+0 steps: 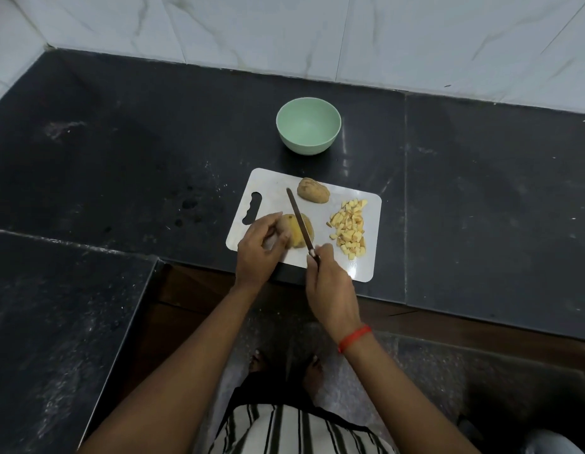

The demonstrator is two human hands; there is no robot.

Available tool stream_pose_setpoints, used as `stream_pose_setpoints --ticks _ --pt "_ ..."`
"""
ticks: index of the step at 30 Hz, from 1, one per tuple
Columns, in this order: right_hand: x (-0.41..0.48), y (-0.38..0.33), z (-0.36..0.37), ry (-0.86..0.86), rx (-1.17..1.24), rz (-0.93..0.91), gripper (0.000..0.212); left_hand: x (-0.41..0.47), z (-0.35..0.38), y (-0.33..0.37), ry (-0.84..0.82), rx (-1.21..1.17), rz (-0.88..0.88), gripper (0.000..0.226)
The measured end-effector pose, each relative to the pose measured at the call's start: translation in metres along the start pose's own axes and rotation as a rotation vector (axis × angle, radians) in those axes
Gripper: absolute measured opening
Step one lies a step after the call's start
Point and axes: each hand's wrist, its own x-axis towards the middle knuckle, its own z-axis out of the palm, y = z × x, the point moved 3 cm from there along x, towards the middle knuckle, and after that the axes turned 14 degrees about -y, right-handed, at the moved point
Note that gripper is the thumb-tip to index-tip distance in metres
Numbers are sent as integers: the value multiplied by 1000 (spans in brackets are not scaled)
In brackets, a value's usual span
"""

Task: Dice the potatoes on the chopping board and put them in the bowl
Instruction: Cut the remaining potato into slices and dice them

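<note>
A white chopping board lies at the counter's front edge. On its near left sits a potato half, sliced partway, which my left hand holds with curled fingers. My right hand grips the handle of a knife, whose blade lies across the potato half, pointing away from me. Another potato half rests skin up at the board's far side. A pile of several potato cubes covers the right part of the board. The pale green bowl stands empty behind the board.
The board and bowl sit on a black stone counter that wraps round to my left. White marble wall tiles rise behind it. The board's near corner overhangs the counter edge.
</note>
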Motion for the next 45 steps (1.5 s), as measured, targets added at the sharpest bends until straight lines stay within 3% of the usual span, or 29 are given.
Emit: stream_pose_setpoints --ticks 7,28,34,45 --pt "24 -9 18 -41 -111 29 33 -1 3 0 28 152 63 22" --pt "29 -11 25 -112 -237 46 17 0 -3 -6 -37 93 117 18" --pt "41 -12 26 -105 -235 56 31 -1 2 -8 -27 102 99 25" --pt "11 -5 23 -179 -267 78 28 0 3 -9 -18 162 112 25"
